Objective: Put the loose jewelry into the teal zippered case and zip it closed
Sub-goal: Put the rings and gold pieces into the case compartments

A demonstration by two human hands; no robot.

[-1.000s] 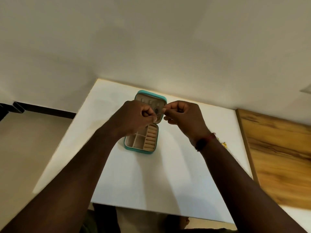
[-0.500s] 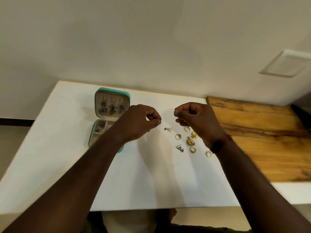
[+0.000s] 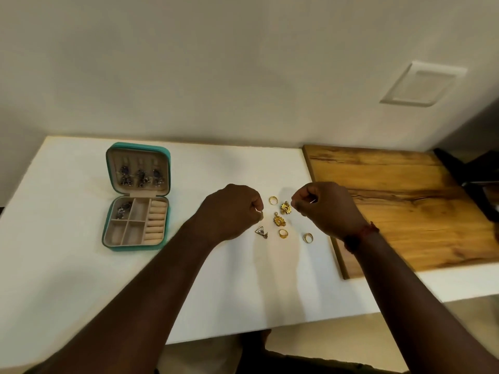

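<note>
The teal zippered case (image 3: 109, 230) lies open at the table's left, lid raised and holding dark earrings (image 3: 140, 177); a few dark pieces sit in its top-left compartment (image 3: 122, 209). Loose jewelry lies to its right: a gold ring (image 3: 273, 200), two gold flower earrings (image 3: 285, 207) (image 3: 279, 220), another gold ring (image 3: 283, 233), a pale ring (image 3: 307, 237) and a triangular silver earring (image 3: 261, 232). My left hand (image 3: 232, 211) pinches a small silver earring (image 3: 260, 213) just left of the pile. My right hand (image 3: 324, 206) hovers curled just right of the flower earrings.
A wooden board (image 3: 399, 201) lies on the white table (image 3: 67, 265) close to the right of the jewelry. The wall runs right behind the table. A dark object (image 3: 478, 184) sits at the far right edge.
Both hands left the case lid and moved right to the loose jewelry. The view swung right and down. My left hand has lowered onto the small silver earring.
</note>
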